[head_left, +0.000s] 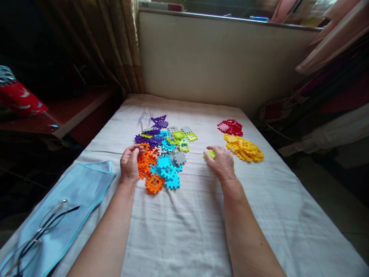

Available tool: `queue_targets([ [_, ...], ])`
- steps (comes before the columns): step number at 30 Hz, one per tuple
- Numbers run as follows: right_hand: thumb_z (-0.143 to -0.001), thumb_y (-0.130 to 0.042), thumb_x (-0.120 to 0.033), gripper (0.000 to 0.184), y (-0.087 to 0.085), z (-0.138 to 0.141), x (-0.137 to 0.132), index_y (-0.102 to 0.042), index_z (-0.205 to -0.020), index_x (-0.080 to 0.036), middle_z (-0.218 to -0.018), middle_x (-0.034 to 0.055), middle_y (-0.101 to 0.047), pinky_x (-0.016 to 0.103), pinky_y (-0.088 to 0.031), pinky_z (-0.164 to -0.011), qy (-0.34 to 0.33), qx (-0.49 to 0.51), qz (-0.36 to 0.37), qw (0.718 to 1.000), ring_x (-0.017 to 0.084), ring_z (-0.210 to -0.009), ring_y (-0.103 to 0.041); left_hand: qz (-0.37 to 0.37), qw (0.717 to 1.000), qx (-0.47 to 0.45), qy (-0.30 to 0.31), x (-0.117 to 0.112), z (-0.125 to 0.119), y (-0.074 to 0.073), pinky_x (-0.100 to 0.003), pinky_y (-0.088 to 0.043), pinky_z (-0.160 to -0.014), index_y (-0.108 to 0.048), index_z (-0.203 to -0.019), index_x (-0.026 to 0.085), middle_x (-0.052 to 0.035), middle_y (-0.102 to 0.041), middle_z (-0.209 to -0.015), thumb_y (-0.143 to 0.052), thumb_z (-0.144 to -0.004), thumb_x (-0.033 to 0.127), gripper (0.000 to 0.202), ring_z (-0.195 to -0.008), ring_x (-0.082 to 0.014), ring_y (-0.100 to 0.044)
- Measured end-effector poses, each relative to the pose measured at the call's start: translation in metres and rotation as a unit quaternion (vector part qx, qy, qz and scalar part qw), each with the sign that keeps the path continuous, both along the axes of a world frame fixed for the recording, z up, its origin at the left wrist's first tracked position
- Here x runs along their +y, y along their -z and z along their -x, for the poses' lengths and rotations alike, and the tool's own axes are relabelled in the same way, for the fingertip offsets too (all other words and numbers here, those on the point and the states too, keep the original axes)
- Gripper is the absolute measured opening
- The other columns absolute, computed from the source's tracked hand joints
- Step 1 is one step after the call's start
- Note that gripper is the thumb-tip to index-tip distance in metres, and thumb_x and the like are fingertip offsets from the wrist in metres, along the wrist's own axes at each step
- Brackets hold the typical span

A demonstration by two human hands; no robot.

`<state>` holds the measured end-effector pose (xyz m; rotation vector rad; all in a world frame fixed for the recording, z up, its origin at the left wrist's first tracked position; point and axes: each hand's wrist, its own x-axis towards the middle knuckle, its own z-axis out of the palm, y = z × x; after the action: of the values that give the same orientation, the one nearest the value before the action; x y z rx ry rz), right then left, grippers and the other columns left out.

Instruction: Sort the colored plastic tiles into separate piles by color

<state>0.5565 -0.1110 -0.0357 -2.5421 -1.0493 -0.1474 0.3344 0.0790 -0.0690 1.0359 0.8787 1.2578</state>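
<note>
My left hand point(129, 164) is closed at the left edge of a mixed pile of flat plastic interlocking tiles, its fingertips beside the orange tiles point(155, 183). Whether something is pinched in it I cannot make out. Purple tiles point(148, 137), turquoise tiles point(172, 177), grey tiles point(180, 158) and lime green tiles point(183, 146) lie in the same pile. To the right, my right hand point(222, 163) is low over the sheet, thumb and fingers around a lime green tile point(211, 154). A bit more lime green peeks out past its outer side; the palm hides the rest.
Beyond my right hand lie a heap of yellow tiles point(245, 149) and a heap of red tiles point(230, 127). Eyeglasses point(39, 231) rest on a light blue cloth point(86, 181) at the left. A wooden table point(83, 104) holding a red container point(23, 100) stands beyond the left edge.
</note>
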Motion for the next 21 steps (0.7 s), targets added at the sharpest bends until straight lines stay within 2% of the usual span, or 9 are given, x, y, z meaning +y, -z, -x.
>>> queue_targets([
  [4,-0.091,-0.049,-0.026,0.038,0.013,0.028,0.024,-0.062,-0.127,-0.023,-0.124,0.0085,-0.065,0.034,-0.040,-0.098,-0.096,0.017,0.018,0.995,0.023,-0.113,-0.054,0.003,1.000,-0.004,0.001,0.000,0.001,0.000,-0.023,-0.050,-0.071,-0.066,-0.084,0.018,0.0006,-0.070,-0.078,-0.068,-0.062,0.033,0.027,-0.068,-0.0103,-0.066],
  [11,-0.092,-0.042,-0.018,0.053,0.024,0.044,0.040,-0.047,-0.143,-0.031,-0.141,0.0071,-0.053,0.034,-0.040,-0.097,-0.098,0.006,0.107,0.989,0.023,-0.122,-0.049,0.005,1.000,-0.002,0.002,-0.001,0.001,-0.001,-0.024,-0.050,-0.071,-0.066,-0.083,0.018,0.0005,-0.070,-0.077,-0.068,-0.062,0.033,0.026,-0.068,-0.0103,-0.065],
  [16,-0.093,-0.043,-0.021,0.051,0.020,0.043,0.049,-0.047,-0.143,-0.033,-0.139,0.0082,-0.053,0.038,-0.043,-0.091,-0.084,-0.003,0.153,0.985,0.026,-0.119,-0.051,0.005,1.000,-0.006,0.006,-0.001,0.001,-0.001,-0.022,-0.049,-0.071,-0.067,-0.082,0.018,0.0009,-0.069,-0.076,-0.069,-0.061,0.033,0.026,-0.068,-0.0097,-0.064],
  [21,-0.096,-0.042,-0.027,0.034,0.012,0.042,0.055,-0.062,-0.124,-0.026,-0.127,0.0103,-0.060,0.037,-0.045,-0.085,-0.087,-0.007,0.159,0.983,0.026,-0.111,-0.053,0.007,1.000,-0.011,0.008,0.000,0.001,-0.001,-0.023,-0.049,-0.070,-0.067,-0.082,0.018,0.0008,-0.070,-0.076,-0.069,-0.062,0.033,0.025,-0.067,-0.0098,-0.064],
])
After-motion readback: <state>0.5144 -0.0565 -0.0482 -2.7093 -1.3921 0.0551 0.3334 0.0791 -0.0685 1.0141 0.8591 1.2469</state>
